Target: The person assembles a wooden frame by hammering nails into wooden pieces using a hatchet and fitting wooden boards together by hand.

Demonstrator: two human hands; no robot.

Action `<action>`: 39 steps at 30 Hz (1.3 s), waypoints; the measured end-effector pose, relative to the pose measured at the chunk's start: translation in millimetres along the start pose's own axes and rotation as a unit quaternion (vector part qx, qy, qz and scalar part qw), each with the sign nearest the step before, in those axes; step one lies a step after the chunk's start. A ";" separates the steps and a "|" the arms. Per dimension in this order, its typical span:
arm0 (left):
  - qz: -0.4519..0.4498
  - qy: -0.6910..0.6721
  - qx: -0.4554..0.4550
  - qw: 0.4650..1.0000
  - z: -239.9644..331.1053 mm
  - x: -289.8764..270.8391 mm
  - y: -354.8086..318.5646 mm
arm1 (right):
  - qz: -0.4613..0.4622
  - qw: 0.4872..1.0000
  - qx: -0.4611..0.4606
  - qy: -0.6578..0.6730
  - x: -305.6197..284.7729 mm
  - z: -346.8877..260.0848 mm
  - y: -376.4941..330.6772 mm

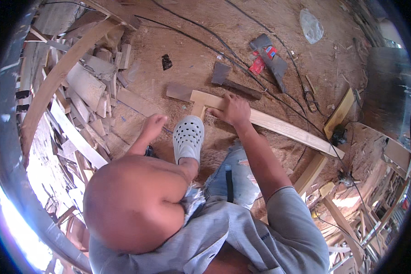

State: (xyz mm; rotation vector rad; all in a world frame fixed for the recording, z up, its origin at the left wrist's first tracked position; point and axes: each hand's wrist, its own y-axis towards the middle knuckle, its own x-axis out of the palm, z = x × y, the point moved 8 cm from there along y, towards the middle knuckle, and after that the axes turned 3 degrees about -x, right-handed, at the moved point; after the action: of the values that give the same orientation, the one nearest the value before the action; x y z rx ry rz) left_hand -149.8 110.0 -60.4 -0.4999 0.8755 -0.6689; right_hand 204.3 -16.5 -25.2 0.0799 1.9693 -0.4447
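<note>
- Scrap wood (84, 84) lies heaped by the floor's (146, 55) left edge, maybe to be out of the way.
- The left hand (155, 124) is curled; I can't tell if it holds anything.
- A pale shoe (188, 137) meets the short wood piece (198, 110), perhaps so it won't slide.
- The right hand (233, 110) grips the long pale board (283, 129) near its left end, likely to steady it; the board slants mid-floor toward the right edge.

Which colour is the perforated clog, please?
The perforated clog is pale grey, seen best in head view.
</note>
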 end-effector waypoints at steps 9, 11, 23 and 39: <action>0.027 -0.008 -0.072 0.997 -74.6 -40.5 -180.6 | -0.040 0.999 -0.021 0.012 -5.0 2.6 -8.8; 0.032 -0.034 -0.062 0.997 -67.3 -33.0 -190.4 | -0.024 0.999 -0.028 0.012 -7.2 0.4 -9.3; -0.079 -0.335 0.056 0.937 29.6 90.3 -34.7 | -0.068 0.997 0.040 -0.016 11.1 11.1 -3.5; -0.155 -0.482 0.064 0.860 85.8 142.7 56.7 | 0.057 0.994 -0.033 0.089 -15.0 -2.8 -7.9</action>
State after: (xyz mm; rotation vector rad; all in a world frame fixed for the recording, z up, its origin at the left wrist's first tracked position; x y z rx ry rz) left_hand 5.4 58.8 -125.3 -0.7623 -0.2066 -0.6497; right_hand 206.3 -20.7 -8.6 0.1956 2.1404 -0.3053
